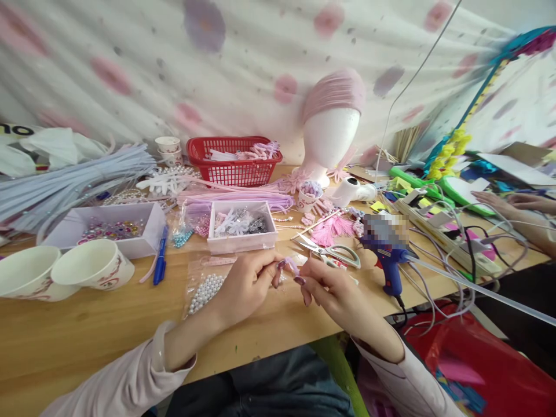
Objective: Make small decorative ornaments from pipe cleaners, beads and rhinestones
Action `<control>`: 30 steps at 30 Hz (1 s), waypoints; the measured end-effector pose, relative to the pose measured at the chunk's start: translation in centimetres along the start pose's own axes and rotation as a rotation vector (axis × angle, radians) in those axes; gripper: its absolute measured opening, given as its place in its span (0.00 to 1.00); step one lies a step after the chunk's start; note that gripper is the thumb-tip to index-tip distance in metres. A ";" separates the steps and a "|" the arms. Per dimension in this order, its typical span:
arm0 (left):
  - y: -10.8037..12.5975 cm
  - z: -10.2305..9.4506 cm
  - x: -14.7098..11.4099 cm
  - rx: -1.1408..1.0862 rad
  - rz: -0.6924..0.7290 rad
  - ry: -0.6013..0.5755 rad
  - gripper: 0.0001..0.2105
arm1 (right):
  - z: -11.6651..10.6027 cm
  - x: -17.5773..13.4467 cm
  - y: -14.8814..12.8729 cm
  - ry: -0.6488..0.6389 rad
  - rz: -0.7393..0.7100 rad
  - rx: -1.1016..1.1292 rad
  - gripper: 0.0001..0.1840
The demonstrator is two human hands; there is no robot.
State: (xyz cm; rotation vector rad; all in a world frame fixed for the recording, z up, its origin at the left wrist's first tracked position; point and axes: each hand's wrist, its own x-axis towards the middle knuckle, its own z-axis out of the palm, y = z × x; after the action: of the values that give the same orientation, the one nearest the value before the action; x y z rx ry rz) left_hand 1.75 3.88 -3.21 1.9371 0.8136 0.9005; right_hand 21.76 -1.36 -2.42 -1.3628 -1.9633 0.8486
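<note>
My left hand (249, 284) pinches one end of a small lilac pipe cleaner (292, 266) between thumb and fingers. Its other end is at the fingertips of my right hand (332, 289), also closed in a pinch. The piece is bent into a small curve between the hands, just above the table. Beneath and beside my left hand lies a clear bag of white pearl beads (206, 294). Scissors (332, 252) with pale handles rest just beyond my right hand. A blue glue gun (390, 260) stands to the right, its cord running off the table edge.
A white box of flower pieces (242, 243) stands behind my hands, with a red basket (234, 172) farther back. Paper cups (93, 269) and a blue pen (160, 260) are left. A foam head (330, 139), a power strip (452, 237) and another person's hands (499, 208) are right.
</note>
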 end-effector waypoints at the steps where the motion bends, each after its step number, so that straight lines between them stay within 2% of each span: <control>1: -0.1 0.0 0.0 0.030 -0.009 0.030 0.12 | 0.1 -0.2 -0.3 -0.016 -0.007 -0.040 0.13; 5: -1.2 -0.1 0.1 0.327 0.032 0.081 0.11 | 0.4 -0.9 -1.5 -0.075 -0.055 -0.235 0.10; 8: -1.9 0.0 0.0 0.635 0.183 0.025 0.12 | -0.1 -1.2 -2.9 -0.079 -0.122 -0.421 0.09; 11: -2.1 -0.1 -0.1 0.841 0.389 -0.034 0.12 | -1.5 -0.6 -4.0 -0.088 -0.155 -0.396 0.11; 15: -1.4 -0.6 0.0 0.852 0.630 -0.010 0.14 | -4.0 1.5 -3.6 0.055 -0.181 -0.304 0.12; 17: -1.1 -0.8 0.0 0.775 0.688 0.035 0.15 | -4.9 2.8 -2.3 0.107 -0.228 -0.312 0.12; 20: -0.8 -1.0 0.0 0.633 0.652 0.120 0.14 | -4.9 3.8 0.0 0.152 -0.291 -0.308 0.10; 23: -0.9 -1.0 0.1 0.532 0.509 0.209 0.13 | -3.2 3.2 1.5 0.119 -0.222 -0.246 0.12; 27: -1.2 -0.9 0.2 0.484 0.272 0.254 0.13 | 0.0 1.0 0.9 -0.075 -0.086 -0.249 0.14; 30: -1.7 -0.6 0.1 0.573 0.195 0.227 0.14 | 1.4 -0.1 -0.7 -0.154 -0.103 -0.239 0.15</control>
State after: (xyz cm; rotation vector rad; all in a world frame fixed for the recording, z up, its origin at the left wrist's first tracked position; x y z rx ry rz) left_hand 0.92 4.96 -4.41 2.4713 1.1201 1.1039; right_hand 20.30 -1.84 -2.78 -1.3465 -2.2939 0.7062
